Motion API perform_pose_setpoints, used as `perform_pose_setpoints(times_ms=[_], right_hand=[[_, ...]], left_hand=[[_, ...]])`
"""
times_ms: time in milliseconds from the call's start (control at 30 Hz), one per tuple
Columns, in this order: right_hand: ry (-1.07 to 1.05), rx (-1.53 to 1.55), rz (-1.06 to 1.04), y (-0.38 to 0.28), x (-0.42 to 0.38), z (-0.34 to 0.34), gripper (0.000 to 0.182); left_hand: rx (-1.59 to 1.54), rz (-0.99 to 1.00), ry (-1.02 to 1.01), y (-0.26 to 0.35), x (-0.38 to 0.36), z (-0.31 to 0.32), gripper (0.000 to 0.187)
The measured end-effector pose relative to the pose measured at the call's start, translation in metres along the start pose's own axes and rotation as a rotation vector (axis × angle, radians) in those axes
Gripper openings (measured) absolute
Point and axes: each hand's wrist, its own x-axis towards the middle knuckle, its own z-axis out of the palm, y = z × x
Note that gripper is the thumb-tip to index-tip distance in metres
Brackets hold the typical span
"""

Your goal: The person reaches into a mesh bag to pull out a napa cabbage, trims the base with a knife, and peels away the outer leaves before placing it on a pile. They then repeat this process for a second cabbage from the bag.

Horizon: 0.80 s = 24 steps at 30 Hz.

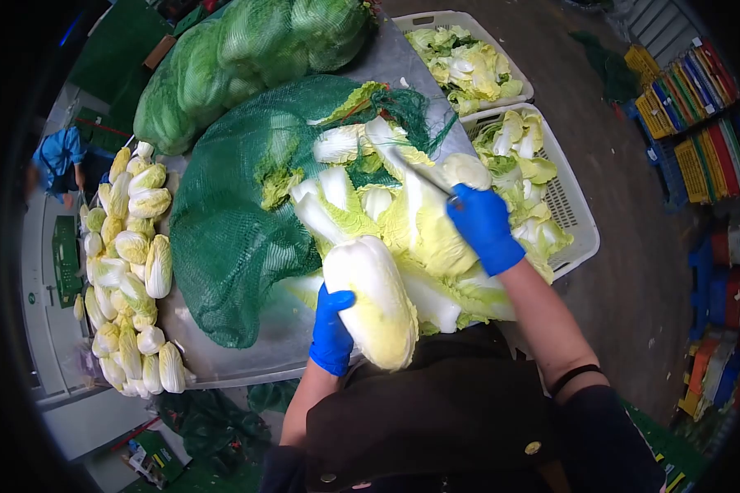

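Observation:
A pale napa cabbage (370, 304) is held in my left hand (333, 329), whose blue-gloved fingers wrap its left side. My right hand (485, 226), also gloved in blue, is closed round the handle of a knife (423, 174); the blade points up and left over loose leaves. Cut cabbage leaves (427, 222) lie heaped between and beyond my hands. Behind them a green mesh bag (230, 222) spreads over the metal table (214, 357). A round whitish piece (467, 171) sits just above my right hand.
Several trimmed cabbages (131, 271) are piled at the table's left edge. Full mesh sacks (247, 66) lie at the back. White crates (584, 222) of leaves stand to the right. Stacked coloured crates (707, 156) are at far right; another person (57, 160) is at far left.

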Motion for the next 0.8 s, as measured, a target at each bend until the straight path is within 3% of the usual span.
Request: perform_pose_setpoints(times_ms=[67, 133, 200, 267, 300, 333, 367, 400, 433, 467, 533, 600, 667, 733, 767, 800], right_hand=[[-0.177, -0.037, 0.037, 0.007, 0.005, -0.022, 0.029], [-0.098, 0.153, 0.049, -0.032, -0.01, -0.047, 0.048], [-0.397, 0.702, 0.162, -0.056, -0.029, -0.051, 0.062], [-0.99, 1.21, 0.411, -0.075, -0.037, -0.071, 0.061], [-0.99, 1.21, 0.408, -0.081, -0.041, -0.069, 0.061], [-0.83, 1.249, 0.344, -0.087, -0.044, -0.066, 0.058], [-0.668, 1.282, 0.282, -0.09, -0.045, -0.065, 0.056], [-0.666, 1.282, 0.28, -0.088, -0.044, -0.065, 0.056], [-0.523, 1.184, 0.184, -0.087, -0.043, -0.062, 0.054], [-0.394, 1.086, 0.093, -0.085, -0.045, -0.056, 0.052], [-0.425, 1.236, 0.119, -0.078, -0.044, -0.041, 0.05], [-0.226, 0.992, 0.057, -0.078, -0.041, -0.047, 0.049], [-0.221, 0.818, 0.024, -0.089, -0.046, -0.067, 0.058], [-0.105, 0.66, -0.251, -0.107, -0.057, -0.068, 0.07], [-0.131, 0.615, -0.293, -0.111, -0.063, -0.06, 0.078], [-0.115, 0.489, -0.294, -0.115, -0.066, -0.05, 0.074]], left_hand=[[-0.123, -0.01, 0.006, 0.0, -0.003, 0.009, 0.085], [-0.382, 0.045, -0.13, 0.009, 0.0, 0.033, 0.089], [-0.337, 0.085, -0.2, 0.012, 0.006, 0.032, 0.094], [-0.226, 0.212, -0.228, 0.012, 0.01, 0.034, 0.098], [-0.155, 0.233, -0.218, 0.011, 0.006, 0.023, 0.094], [-0.156, 0.236, -0.218, 0.016, 0.008, 0.016, 0.094], [-0.029, 0.204, -0.072, 0.021, 0.01, 0.011, 0.091], [0.099, 0.17, 0.072, 0.025, 0.012, 0.011, 0.089], [-0.027, 0.299, -0.258, 0.021, 0.011, 0.016, 0.065], [-0.098, 0.223, -0.071, 0.006, 0.015, -0.005, 0.059], [-0.459, 0.085, -0.018, -0.004, 0.018, -0.021, 0.059], [-0.427, 0.137, 0.041, -0.001, 0.019, -0.003, 0.059], [-0.4, 0.202, 0.1, -0.001, 0.029, 0.006, 0.06], [-0.292, 0.364, 0.165, -0.006, 0.04, 0.006, 0.058], [-0.267, 0.321, 0.192, 0.0, 0.035, 0.021, 0.056], [-0.334, 0.243, 0.141, 0.003, 0.034, 0.022, 0.054]])
